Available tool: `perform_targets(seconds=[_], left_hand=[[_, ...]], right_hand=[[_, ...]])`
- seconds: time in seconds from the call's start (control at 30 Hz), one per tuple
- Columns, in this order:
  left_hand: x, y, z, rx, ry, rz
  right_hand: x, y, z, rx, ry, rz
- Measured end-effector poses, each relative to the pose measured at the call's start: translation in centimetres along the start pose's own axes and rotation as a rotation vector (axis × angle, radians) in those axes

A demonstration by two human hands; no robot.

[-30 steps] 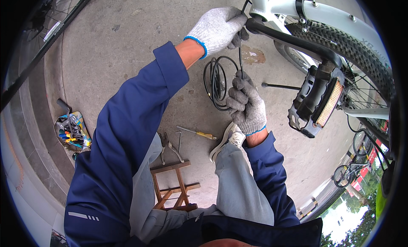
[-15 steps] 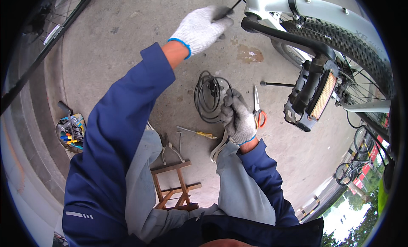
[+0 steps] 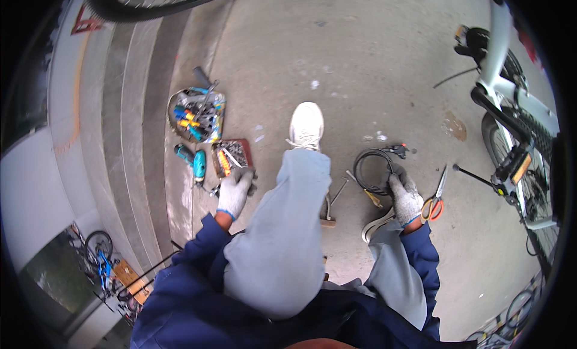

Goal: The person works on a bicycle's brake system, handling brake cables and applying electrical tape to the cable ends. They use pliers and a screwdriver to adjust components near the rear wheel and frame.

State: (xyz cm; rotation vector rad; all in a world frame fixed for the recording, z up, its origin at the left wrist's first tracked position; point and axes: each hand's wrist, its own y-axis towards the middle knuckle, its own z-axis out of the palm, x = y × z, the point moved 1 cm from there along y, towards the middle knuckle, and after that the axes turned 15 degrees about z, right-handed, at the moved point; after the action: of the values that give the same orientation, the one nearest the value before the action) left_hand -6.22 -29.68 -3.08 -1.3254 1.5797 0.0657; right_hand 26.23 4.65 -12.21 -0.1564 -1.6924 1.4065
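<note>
My right hand (image 3: 404,194), in a white glove with grey fingers, is closed on a coil of thin black cable (image 3: 356,166). A dark fitting with a red spot (image 3: 398,149) lies by the coil's far side. My left hand (image 3: 235,192), gloved alike, is at the near edge of a small red box of loose metal parts (image 3: 243,152). Its fingers are curled together, and whatever they hold is hidden. Scissors (image 3: 440,189) with orange and yellow handles lie right of my right hand. A yellow-handled screwdriver (image 3: 372,197) lies just left of that hand.
A container of hand tools (image 3: 198,117) stands beyond the red box, with a teal power tool (image 3: 199,166) nearby. Steps (image 3: 135,108) run along the left. A white bicycle (image 3: 502,90) stands at right. My white shoe (image 3: 306,125) is on the concrete ahead.
My view has swung left. My left hand has left the bicycle's frame area and come down to the box of parts. The right hand still holds the cable.
</note>
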Motion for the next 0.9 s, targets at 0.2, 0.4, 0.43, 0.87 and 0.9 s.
perform_targets(seconds=[0.2,0.4,0.43,0.87,0.9], left_hand=[[14.0,-10.2,-4.4,-0.063,-0.095,-0.274],[20.0,-12.8,-4.8,-0.25,-0.048,-0.233],[21.4,-13.1,-4.5,-0.264,-0.066,-0.262],[32.1,-11.7,-3.5,-0.342,-0.147,-0.158],[31.3,-10.4,-5.0,-0.321,-0.04,-0.01]], right_hand=[[-1.7,2.8,-0.5,-0.059,-0.268,0.024],[-0.7,4.7,-3.1,-0.181,-0.593,0.009],[-0.4,4.6,-3.2,-0.207,-0.593,0.025],[13.1,-2.9,-0.5,-0.244,-0.248,0.087],[14.5,-3.6,-0.5,-0.21,-0.298,0.078]])
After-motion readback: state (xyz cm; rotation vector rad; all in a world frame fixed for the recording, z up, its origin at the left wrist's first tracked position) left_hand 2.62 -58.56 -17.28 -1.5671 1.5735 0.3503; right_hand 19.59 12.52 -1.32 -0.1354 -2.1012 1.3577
